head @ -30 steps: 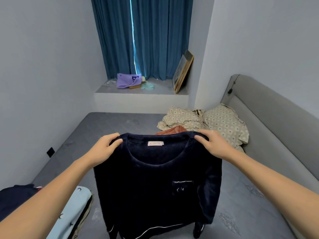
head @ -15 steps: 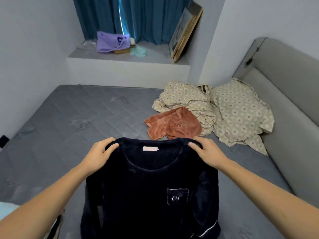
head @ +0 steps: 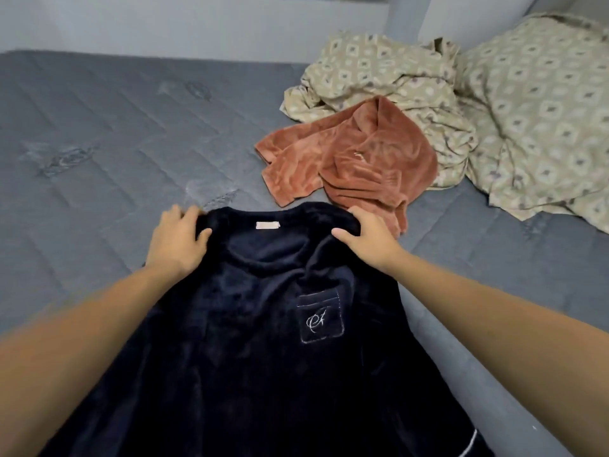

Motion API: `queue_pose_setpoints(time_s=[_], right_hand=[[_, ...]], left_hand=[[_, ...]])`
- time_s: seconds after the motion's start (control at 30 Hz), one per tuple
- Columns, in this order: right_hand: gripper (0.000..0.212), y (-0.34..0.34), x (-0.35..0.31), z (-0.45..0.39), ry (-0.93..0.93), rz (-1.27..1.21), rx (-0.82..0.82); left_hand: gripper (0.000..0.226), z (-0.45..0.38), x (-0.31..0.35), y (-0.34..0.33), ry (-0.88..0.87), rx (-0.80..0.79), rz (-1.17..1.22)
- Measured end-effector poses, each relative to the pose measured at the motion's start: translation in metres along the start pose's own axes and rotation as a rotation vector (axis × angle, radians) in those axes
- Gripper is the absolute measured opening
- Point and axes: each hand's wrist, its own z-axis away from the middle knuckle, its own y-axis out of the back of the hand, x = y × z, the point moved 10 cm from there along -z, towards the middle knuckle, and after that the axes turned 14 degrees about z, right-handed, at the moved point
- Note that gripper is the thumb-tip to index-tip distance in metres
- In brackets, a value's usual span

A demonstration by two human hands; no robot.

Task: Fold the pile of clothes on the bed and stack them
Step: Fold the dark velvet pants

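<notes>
A dark navy fleece top [head: 263,341] with a chest pocket and a pink neck label is spread front-up over the grey mattress [head: 99,133]. My left hand [head: 178,239] grips its left shoulder and my right hand [head: 365,239] grips its right shoulder, both beside the collar. Just beyond the collar lies a crumpled rust-orange fleece garment [head: 356,159]. The lower hem of the navy top runs out of view at the bottom.
A rumpled beige patterned sheet [head: 389,77] and a matching pillow [head: 540,110] fill the far right of the bed. A pale wall ledge [head: 197,24] runs along the far side. Bare grey mattress stretches to the left.
My hands have lowered the navy top from hanging in the air down onto the mattress, and my view has tilted down toward the bed.
</notes>
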Motion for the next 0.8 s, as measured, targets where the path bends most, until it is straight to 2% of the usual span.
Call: queue_pose_setpoints(time_s=[0.1,0.3,0.37,0.43,0.5,0.6,0.7,0.8], right_hand=[[0.031,-0.017,0.022,-0.005,-0.027,-0.106,-0.046],[0.038,-0.016,0.034,-0.002,-0.042,-0.188,-0.126],[0.041,-0.008,0.034,0.001,-0.038,-0.186,-0.133],[0.042,0.000,0.037,0.006,-0.028,-0.186,-0.138],[0.043,0.007,0.043,0.012,-0.027,-0.168,-0.161],[0.041,0.009,0.060,0.026,-0.040,-0.140,-0.244],[0.039,0.010,0.085,0.042,-0.092,-0.138,-0.329],[0.034,0.024,0.107,0.057,-0.137,-0.212,-0.327]], left_hand=[[0.043,-0.003,0.033,-0.030,-0.141,0.022,-0.005],[0.055,-0.008,0.157,-0.113,-0.337,-0.344,0.351],[0.058,-0.012,0.188,-0.134,-0.335,-0.448,0.376],[0.049,-0.015,0.213,-0.147,-0.377,-0.522,0.307],[0.019,-0.017,0.227,-0.151,-0.406,-0.534,0.204],[0.035,-0.024,0.237,-0.144,-0.409,-0.451,0.167],[0.018,-0.018,0.254,-0.138,-0.462,-0.344,0.062],[0.007,-0.015,0.272,-0.139,-0.475,-0.281,0.005]])
